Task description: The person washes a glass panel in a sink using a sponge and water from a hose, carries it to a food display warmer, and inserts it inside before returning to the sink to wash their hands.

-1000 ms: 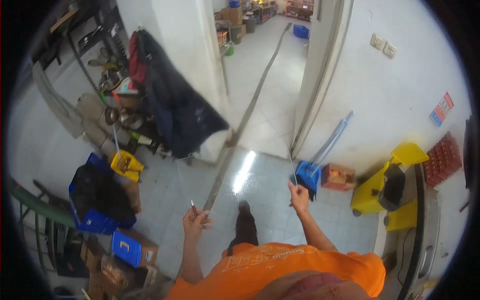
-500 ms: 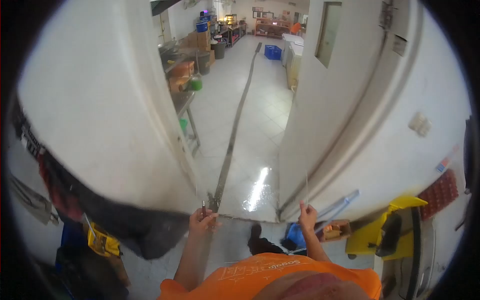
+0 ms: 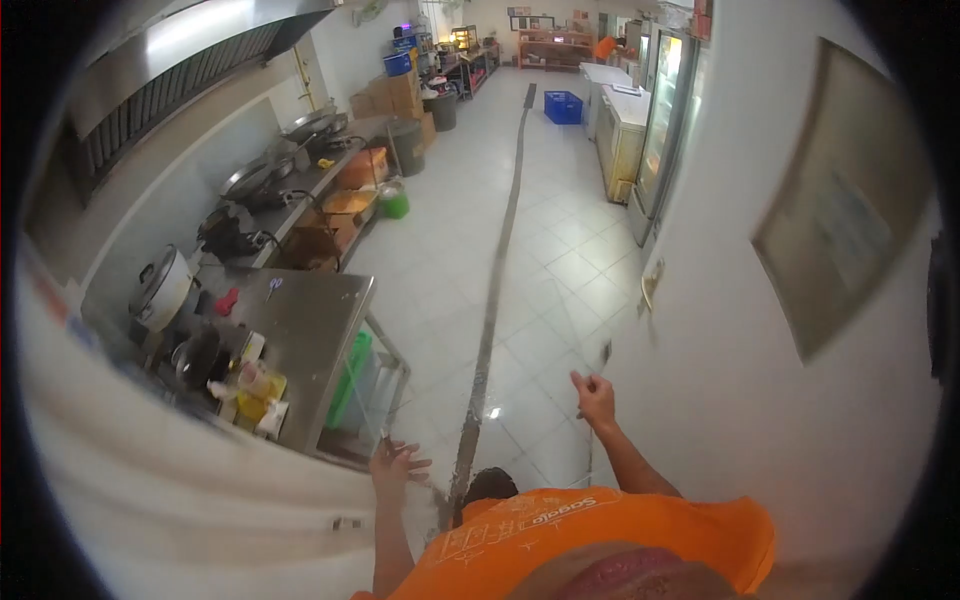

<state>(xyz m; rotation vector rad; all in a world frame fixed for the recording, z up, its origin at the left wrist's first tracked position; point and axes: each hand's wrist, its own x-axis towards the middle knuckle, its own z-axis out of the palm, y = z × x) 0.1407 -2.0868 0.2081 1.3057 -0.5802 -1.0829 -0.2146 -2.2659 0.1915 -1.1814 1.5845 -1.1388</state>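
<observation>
My left hand (image 3: pixel 392 468) is low in the head view, left of the dark floor strip. A slim dark stick (image 3: pixel 387 441) is pinched in it, its kind unclear, while some fingers spread to the right. My right hand (image 3: pixel 596 400) is raised beside the white door with its fingers curled closed. Whatever it may hold is hidden or too thin to name. A steel table (image 3: pixel 310 335) stands ahead of my left hand, with scissors (image 3: pixel 274 288), a white lidded pot (image 3: pixel 163 290) and a yellow container (image 3: pixel 262 402) on it.
A dark strip (image 3: pixel 498 240) runs along the tiled floor. Cooking pans (image 3: pixel 258 182) line the left counter. Further off are a blue crate (image 3: pixel 563 107), a white chest freezer (image 3: pixel 622 140), a glass-door fridge (image 3: pixel 660 130) and a person in orange (image 3: pixel 605 46).
I have moved forward into the doorway, so the steel table, stove side and fridge have come into view. My right hand is higher and slightly further left; both hands remain closed.
</observation>
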